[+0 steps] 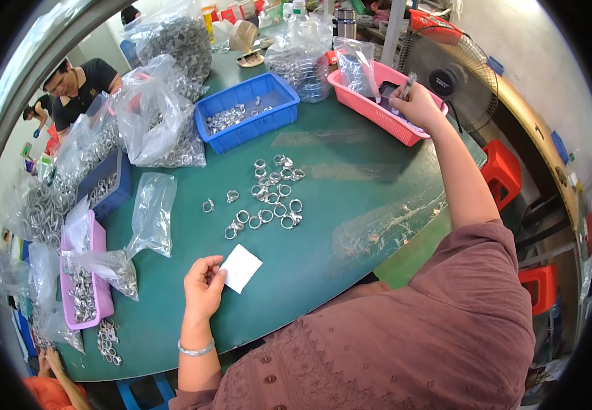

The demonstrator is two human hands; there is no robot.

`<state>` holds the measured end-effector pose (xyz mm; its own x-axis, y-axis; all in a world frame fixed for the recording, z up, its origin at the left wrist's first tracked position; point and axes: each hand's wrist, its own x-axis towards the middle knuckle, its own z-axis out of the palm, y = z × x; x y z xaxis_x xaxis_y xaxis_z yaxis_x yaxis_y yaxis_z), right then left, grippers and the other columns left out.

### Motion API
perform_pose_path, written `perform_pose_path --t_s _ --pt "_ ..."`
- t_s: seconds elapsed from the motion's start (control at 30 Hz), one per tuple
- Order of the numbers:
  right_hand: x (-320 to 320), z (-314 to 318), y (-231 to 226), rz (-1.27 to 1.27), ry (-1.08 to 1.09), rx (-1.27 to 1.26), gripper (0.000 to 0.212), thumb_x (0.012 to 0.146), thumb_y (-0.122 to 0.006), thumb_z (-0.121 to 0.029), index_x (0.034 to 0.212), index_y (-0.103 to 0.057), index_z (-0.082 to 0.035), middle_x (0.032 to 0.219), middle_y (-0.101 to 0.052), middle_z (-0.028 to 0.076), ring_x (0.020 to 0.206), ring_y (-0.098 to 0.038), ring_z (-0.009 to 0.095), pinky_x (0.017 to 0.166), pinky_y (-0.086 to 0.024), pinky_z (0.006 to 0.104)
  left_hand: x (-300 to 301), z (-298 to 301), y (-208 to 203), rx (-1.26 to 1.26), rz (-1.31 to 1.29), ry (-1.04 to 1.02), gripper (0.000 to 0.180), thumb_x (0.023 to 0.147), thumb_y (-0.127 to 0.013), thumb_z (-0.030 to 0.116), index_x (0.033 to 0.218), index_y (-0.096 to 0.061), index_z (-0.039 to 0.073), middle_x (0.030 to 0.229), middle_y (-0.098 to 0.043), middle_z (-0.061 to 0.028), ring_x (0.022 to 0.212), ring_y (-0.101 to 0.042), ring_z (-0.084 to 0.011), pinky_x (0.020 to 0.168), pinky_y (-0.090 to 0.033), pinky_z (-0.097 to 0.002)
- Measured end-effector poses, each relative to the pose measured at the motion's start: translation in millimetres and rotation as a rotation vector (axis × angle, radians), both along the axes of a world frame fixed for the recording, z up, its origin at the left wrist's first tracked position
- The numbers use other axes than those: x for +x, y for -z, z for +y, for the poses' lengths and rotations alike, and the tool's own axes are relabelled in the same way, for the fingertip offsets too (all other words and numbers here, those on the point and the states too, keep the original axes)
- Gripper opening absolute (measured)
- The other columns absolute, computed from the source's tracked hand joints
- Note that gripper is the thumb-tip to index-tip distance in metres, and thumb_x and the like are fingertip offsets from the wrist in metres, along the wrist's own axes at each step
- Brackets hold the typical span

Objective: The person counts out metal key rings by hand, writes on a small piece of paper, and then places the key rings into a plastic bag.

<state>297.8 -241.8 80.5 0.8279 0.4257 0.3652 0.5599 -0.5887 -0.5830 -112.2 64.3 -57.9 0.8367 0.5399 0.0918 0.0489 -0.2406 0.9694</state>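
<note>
My left hand point(205, 283) pinches a small square of white paper point(243, 269) by its left edge, just above the green table. My right hand point(415, 104) is stretched out over a pink basket point(419, 134) at the far right. Its fingers are closed on a slim grey thing point(409, 83) that sticks up above them, too small to name for sure. A clear plastic bag point(357, 68) and something dark lie in the basket. Between my hands and farther off, several loose metal ring-shaped clamps point(268, 197) are scattered on the table.
A blue bin point(251, 130) of metal parts stands beyond the clamps. Bulging plastic bags point(163, 116) and a purple basket point(106, 301) crowd the left. A fan point(446, 78) stands past the pink basket. A co-worker point(81, 89) is at the far left; another person's hands point(51, 361) show lower left.
</note>
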Motion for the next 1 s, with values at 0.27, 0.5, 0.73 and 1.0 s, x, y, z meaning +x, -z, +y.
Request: perform_pose_path --t_s 0.27,0.5,0.73,1.0 --pt "11.0 -27.4 3.5 -0.021 -0.044 0.369 0.063 0.072 -0.066 -0.003 0.130 -0.042 0.000 0.089 -0.060 0.008 0.077 -0.057 0.014 0.071 -0.047 0.0283 -0.7 -16.6 -11.0 -0.065 -0.013 -0.025 0.024 0.079 -0.061 -0.006 0.103 -0.060 -0.003 0.083 -0.053 0.0012 0.073 -0.048 -0.0050 0.066 -0.043 -0.0177" --pt "56.3 -23.7 16.6 -0.066 0.032 -0.588 0.078 0.061 -0.067 -0.005 0.134 -0.039 -0.007 0.113 -0.058 0.024 0.104 -0.057 0.036 0.089 -0.045 0.0385 -7.0 -2.0 -1.7 -0.148 -0.041 -0.035 0.026 0.079 -0.061 -0.007 0.105 -0.059 -0.004 0.087 -0.057 -0.0005 0.076 -0.051 -0.0064 0.069 -0.044 -0.0196" --pt "63.0 -18.5 27.7 -0.013 0.040 -0.823 0.042 0.072 -0.061 -0.011 0.114 -0.063 -0.008 0.107 -0.063 0.020 0.098 -0.061 0.034 0.086 -0.047 0.0378 3.7 5.8 1.0 -0.234 -0.068 -0.032 0.026 0.081 -0.061 -0.006 0.107 -0.058 -0.004 0.090 -0.058 -0.0008 0.077 -0.052 -0.0066 0.071 -0.044 -0.0202" --pt "-33.4 66.0 42.7 -0.127 -0.703 -0.411 0.079 0.067 -0.077 -0.037 0.132 -0.044 -0.008 0.137 -0.041 0.020 0.125 -0.040 0.035 0.102 -0.036 0.0412 4.7 -3.4 -11.9 -0.222 -0.064 -0.016 0.026 0.081 -0.061 -0.004 0.107 -0.059 -0.003 0.088 -0.056 0.0016 0.076 -0.050 -0.0044 0.069 -0.044 -0.0185"
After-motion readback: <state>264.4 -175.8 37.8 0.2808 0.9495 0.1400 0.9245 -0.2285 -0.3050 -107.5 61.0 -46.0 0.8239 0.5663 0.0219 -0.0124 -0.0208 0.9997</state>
